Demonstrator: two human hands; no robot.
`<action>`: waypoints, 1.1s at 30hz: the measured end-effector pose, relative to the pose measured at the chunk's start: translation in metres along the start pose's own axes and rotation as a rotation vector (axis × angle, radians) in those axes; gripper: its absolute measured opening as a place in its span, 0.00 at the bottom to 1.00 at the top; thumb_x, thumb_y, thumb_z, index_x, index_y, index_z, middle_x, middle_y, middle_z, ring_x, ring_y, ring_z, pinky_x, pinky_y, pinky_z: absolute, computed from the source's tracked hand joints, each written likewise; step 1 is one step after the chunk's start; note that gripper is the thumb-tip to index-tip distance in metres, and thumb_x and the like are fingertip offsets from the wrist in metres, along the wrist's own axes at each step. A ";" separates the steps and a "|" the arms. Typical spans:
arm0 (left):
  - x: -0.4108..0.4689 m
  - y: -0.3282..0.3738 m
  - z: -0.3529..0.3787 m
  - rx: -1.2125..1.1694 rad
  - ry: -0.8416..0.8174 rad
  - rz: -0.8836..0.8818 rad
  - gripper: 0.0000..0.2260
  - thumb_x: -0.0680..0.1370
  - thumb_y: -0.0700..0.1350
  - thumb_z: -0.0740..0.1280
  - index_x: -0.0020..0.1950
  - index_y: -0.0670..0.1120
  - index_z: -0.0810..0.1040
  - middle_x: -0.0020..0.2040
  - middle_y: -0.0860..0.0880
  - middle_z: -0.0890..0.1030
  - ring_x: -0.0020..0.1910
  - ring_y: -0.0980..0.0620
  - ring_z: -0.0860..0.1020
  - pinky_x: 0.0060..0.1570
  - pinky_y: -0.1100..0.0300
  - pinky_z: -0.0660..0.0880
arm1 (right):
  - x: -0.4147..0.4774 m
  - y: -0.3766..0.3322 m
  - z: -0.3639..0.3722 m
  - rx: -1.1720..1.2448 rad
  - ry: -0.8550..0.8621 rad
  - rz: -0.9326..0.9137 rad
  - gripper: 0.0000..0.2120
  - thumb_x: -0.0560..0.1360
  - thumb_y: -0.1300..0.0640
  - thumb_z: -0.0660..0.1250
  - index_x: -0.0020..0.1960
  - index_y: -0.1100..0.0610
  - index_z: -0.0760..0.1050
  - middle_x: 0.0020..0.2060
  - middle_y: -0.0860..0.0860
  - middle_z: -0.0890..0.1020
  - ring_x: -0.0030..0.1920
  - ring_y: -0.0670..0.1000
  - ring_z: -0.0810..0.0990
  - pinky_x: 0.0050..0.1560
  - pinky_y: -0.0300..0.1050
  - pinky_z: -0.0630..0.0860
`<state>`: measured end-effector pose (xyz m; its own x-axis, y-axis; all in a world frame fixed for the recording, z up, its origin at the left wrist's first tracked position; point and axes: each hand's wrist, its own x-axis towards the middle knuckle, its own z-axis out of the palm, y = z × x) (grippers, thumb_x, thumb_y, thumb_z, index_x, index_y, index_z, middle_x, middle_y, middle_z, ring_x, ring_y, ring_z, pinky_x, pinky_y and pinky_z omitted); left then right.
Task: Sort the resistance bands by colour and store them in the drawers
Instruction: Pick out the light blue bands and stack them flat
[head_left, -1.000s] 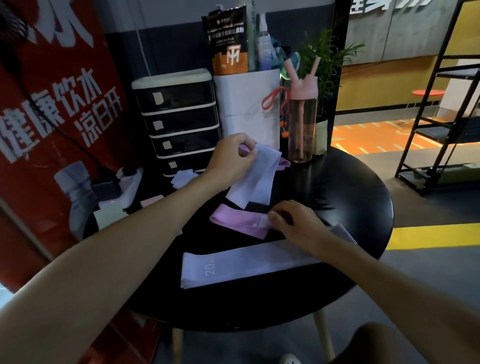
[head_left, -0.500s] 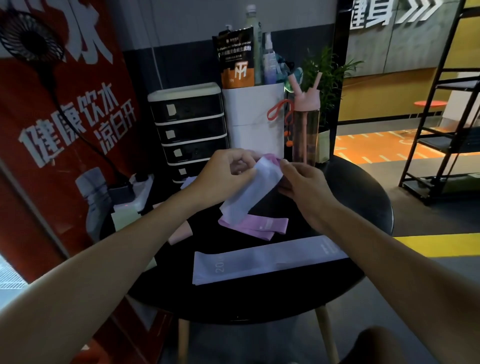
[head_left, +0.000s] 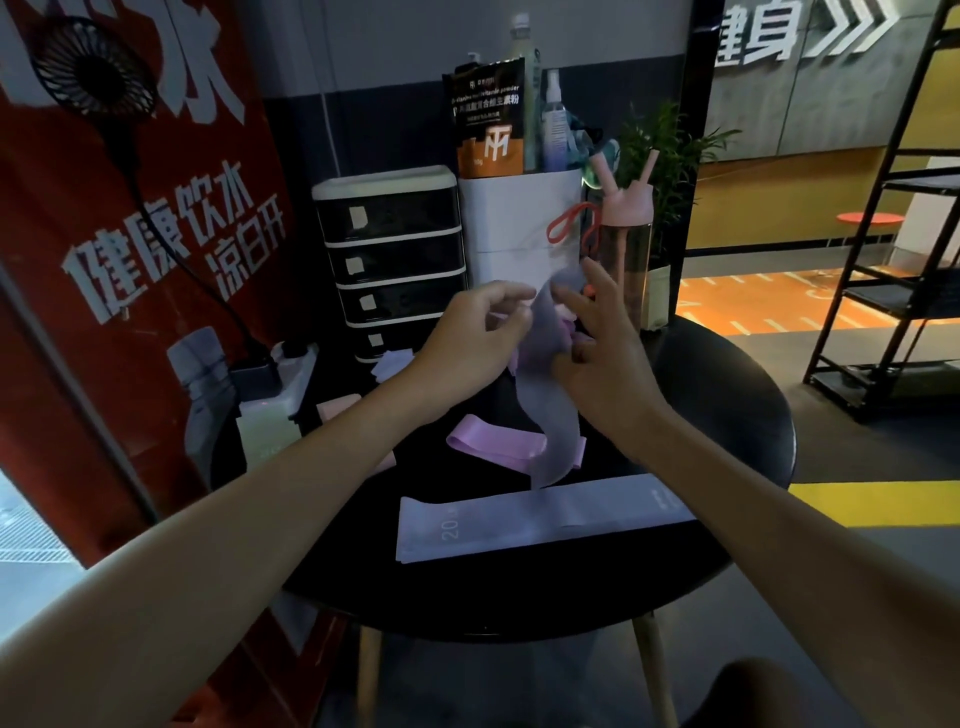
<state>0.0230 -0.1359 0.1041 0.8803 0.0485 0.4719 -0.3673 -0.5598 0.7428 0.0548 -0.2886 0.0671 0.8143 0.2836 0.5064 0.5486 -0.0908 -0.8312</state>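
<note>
Nearest on the bench lies a flat lavender band, then a pink band. Above, our left hand pinches a hanging lavender band; our right hand touches it, grip unclear. Slipping, it could mix with pink before the shut drawers.

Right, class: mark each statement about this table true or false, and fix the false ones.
1. The left hand grips a lilac band that hangs down. True.
2. The pink band lies in an open drawer. False: it lies on the table, and the drawers look shut.
3. A long band marked 20 lies flat on the table. True.
4. The bottle stands left of the drawers. False: it stands to their right.
</note>
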 end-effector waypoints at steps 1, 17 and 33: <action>0.001 0.000 0.001 -0.029 0.011 -0.034 0.12 0.83 0.41 0.63 0.65 0.45 0.78 0.52 0.49 0.83 0.50 0.54 0.81 0.51 0.54 0.80 | -0.003 -0.002 0.002 -0.019 -0.041 -0.018 0.41 0.73 0.74 0.64 0.78 0.51 0.53 0.66 0.44 0.72 0.47 0.45 0.82 0.47 0.32 0.77; -0.003 0.003 -0.014 -0.411 0.249 -0.219 0.08 0.82 0.37 0.63 0.55 0.34 0.79 0.50 0.31 0.82 0.44 0.39 0.81 0.47 0.48 0.82 | -0.008 -0.016 0.016 0.250 0.090 0.069 0.11 0.80 0.65 0.61 0.59 0.55 0.74 0.55 0.51 0.80 0.39 0.37 0.78 0.40 0.30 0.76; -0.001 0.008 -0.025 -0.494 0.345 -0.286 0.08 0.81 0.39 0.67 0.55 0.35 0.78 0.51 0.37 0.83 0.50 0.41 0.84 0.48 0.50 0.83 | -0.005 -0.025 0.009 0.153 -0.134 0.138 0.09 0.79 0.58 0.66 0.56 0.63 0.79 0.48 0.59 0.84 0.47 0.58 0.82 0.52 0.54 0.79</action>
<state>0.0115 -0.1198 0.1218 0.8469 0.4470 0.2879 -0.3002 -0.0448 0.9528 0.0356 -0.2795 0.0829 0.8414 0.4035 0.3596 0.3907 0.0057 -0.9205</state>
